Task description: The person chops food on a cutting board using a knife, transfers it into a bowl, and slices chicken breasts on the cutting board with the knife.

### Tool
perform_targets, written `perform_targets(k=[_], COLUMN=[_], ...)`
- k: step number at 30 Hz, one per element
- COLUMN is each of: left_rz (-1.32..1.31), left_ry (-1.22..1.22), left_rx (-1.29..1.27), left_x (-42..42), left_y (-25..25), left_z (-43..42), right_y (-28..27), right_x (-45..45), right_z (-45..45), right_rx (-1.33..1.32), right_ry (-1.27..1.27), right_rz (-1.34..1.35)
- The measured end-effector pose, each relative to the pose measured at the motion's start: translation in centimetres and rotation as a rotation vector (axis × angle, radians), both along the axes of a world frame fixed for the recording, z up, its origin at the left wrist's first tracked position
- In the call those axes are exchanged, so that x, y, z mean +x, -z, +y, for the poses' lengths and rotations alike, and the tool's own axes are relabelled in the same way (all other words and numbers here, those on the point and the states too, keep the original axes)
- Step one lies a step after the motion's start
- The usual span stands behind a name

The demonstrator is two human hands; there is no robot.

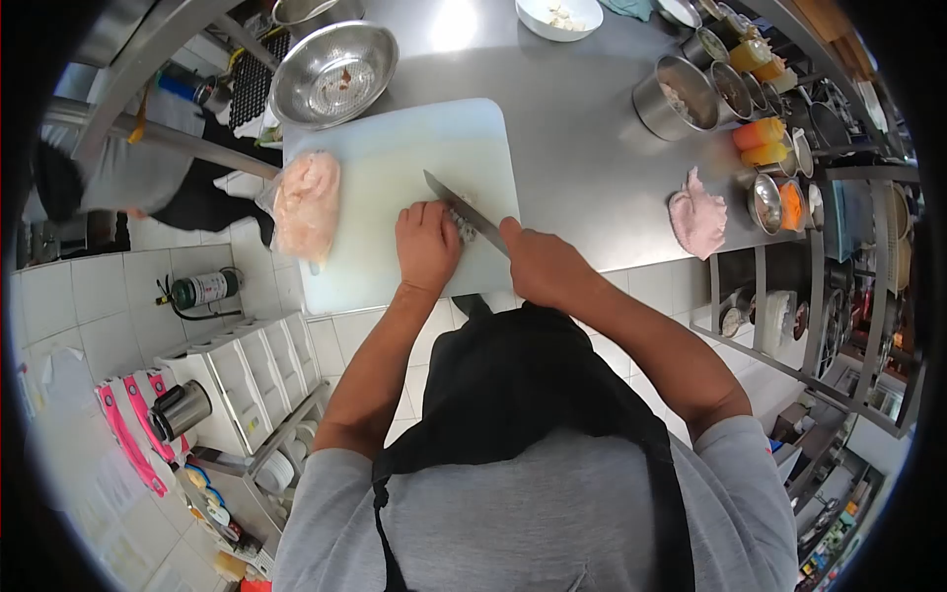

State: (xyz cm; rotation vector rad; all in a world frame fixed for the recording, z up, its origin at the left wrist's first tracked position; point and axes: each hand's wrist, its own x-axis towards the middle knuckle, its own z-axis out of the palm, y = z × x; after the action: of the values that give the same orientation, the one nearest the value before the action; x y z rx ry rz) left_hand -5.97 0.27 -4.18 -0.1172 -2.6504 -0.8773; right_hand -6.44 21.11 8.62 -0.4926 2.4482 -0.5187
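Note:
My right hand is wrapped round the handle of a kitchen knife, whose blade points up and left across the white cutting board. Against the blade's left side, my left hand rests on the board with its fingers curled together; what lies under them is hidden. Small whitish-grey chopped pieces show beside the fingertips and around the blade, too small to name. On the board's left edge lies a clear plastic bag of pale pink meat.
A perforated steel bowl stands behind the board, and a white bowl sits at the back. To the right are a steel pot, a pink cloth and squeeze bottles. Another person is at the left.

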Motion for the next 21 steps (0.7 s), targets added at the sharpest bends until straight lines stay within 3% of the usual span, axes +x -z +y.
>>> perform_targets(k=[6, 14, 21], left_rz=[-0.005, -0.031, -0.018], left_ry=[-0.012, -0.004, 0.050], left_rx=[0.044, -0.070, -0.005], left_x=[0.3, 0.8, 1.4], left_y=[0.2, 0.3, -1.1], left_z=[-0.3, -0.2, 0.0], right_y=[-2.5, 1.9, 1.1], right_x=[2.1, 4.0, 2.1], right_z=[0.6, -0.5, 0.1], right_rx=[-0.017, -0.028, -0.050], right_ry=[-0.049, -0.014, 0.040], right_rz=[0.144, 0.079, -0.040])
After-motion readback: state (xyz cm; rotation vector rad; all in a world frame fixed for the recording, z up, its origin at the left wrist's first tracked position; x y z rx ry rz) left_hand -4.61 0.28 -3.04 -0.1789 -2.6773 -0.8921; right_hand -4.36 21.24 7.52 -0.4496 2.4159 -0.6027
